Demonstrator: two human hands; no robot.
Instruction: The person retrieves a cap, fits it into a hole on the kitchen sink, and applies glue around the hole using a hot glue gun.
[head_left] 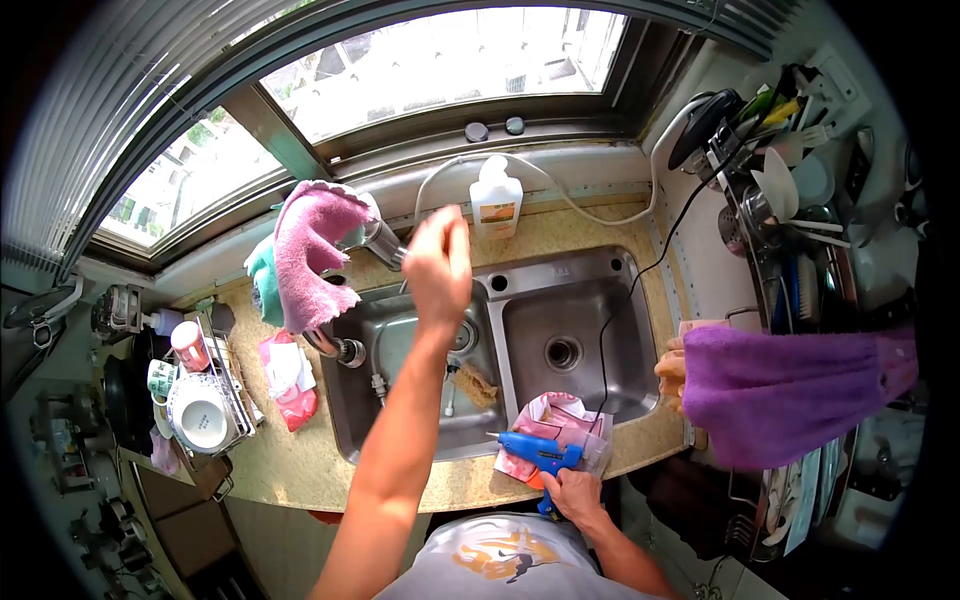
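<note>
My left hand (440,255) is raised over the back of the sink, its fingers pressed together. Whatever they may hold is hidden. Just left of it is the metal faucet (382,243), with a pink towel (300,255) and a green cloth (264,282) draped over it. In my right hand (575,495), at the front counter edge, is a blue hot glue gun (540,450), gripped by its handle with the nozzle pointing left. Its black cord runs across the right basin. Beneath the gun lies a pink and white plastic packet (556,408).
The double steel sink (615,290) has a brown sponge (474,385) at its middle. A white bottle (496,200) stands behind. At left are a dish rack (238,400) and a red-white packet (290,385). A purple towel (780,390) hangs at right, below a utensil rack (770,240).
</note>
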